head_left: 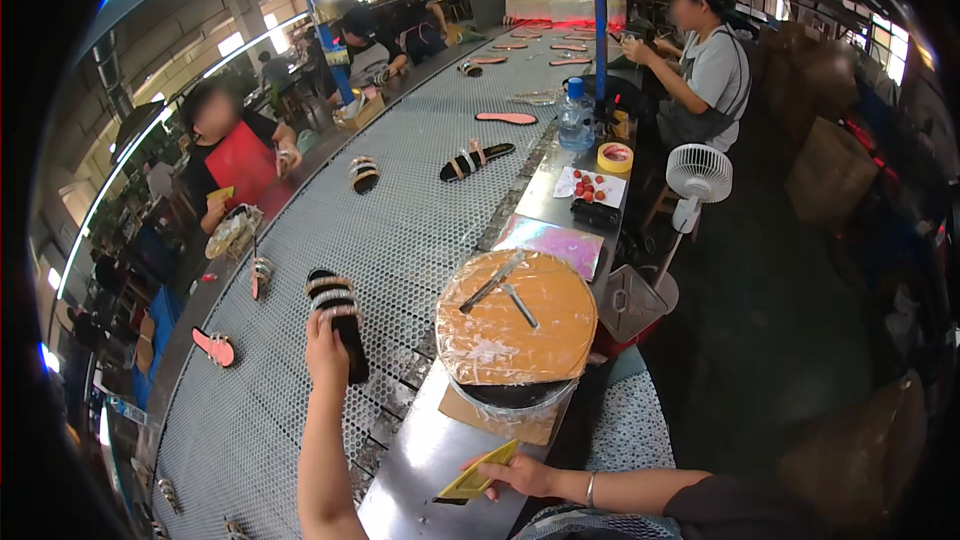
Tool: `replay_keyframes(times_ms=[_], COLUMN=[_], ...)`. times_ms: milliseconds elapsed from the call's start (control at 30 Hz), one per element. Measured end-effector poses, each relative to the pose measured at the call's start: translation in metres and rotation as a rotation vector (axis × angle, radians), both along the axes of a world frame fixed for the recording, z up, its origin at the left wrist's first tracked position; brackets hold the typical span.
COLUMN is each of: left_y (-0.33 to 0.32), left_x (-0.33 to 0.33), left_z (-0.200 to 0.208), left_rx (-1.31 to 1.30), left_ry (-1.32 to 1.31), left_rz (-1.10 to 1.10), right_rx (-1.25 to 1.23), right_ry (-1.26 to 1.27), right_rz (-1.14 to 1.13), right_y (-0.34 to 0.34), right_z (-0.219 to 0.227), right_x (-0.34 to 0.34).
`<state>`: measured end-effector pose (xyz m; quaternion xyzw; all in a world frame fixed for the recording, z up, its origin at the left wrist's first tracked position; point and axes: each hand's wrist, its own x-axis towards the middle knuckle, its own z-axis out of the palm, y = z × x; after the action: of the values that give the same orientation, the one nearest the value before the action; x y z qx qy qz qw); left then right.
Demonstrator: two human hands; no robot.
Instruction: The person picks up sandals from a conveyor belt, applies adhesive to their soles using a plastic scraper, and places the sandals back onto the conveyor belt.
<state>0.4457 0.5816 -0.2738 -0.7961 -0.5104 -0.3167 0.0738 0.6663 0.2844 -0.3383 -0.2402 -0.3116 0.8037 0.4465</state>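
Observation:
My left hand (325,345) reaches over the grey mesh conveyor and grips a strappy sandal (352,335) by its side. The sandal has a black sole with light bands across its front. Low in the view, my right hand (522,475) is closed around a flat yellow scraper (478,475), its edge pointing left over the metal ledge. Ahead of the right hand stands a round, plastic-wrapped orange-brown board (520,315) with two dark, narrow tools (492,282) lying on it. The fingertips under the sandal are hidden.
The mesh conveyor (290,410) carries pink soles (506,119) and other sandals (478,160). Along the right ledge are a water bottle (575,120), tape roll (615,157) and red fruit (588,185). A white fan (698,175) stands beside it. Co-workers sit on both sides.

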Motion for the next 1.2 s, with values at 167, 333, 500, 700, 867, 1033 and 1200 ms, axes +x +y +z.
replay_keyframes(times_ms=[167,333,500,700,867,1033,1200], left_y=[-0.112,-0.24,-0.314,-0.336,-0.325,-0.319,-0.313], left_x=[-0.046,-0.095,-0.08,-0.082,-0.053,-0.036,-0.04], left_z=[0.028,0.001,-0.007,-0.029,-0.033,-0.028,-0.024], left_rx=[0.09,-0.001,-0.474,-0.367,-0.302,-0.333,-0.426], left_ry=[-0.014,-0.071,-0.137,-0.22,-0.126,-0.141,-0.315], left_rz=[-0.129,-0.098,-0.153,0.116,0.18,0.256,0.214], right_rx=[0.015,-0.143,-0.124,0.333,0.929,1.054,0.83], right_ry=[0.004,0.138,0.034,-0.42,-0.99,-1.364,-1.161], right_rz=[-0.018,0.045,-0.16,-0.57,-0.58,-0.194,-0.198], right_y=[-0.009,-0.018,-0.035,-0.015,0.029,0.051,0.066], right_z=[-0.001,0.005,0.034,0.103,0.126,0.122,0.107], right_x=[0.0,0.012,0.033,0.086,0.119,0.121,0.124])
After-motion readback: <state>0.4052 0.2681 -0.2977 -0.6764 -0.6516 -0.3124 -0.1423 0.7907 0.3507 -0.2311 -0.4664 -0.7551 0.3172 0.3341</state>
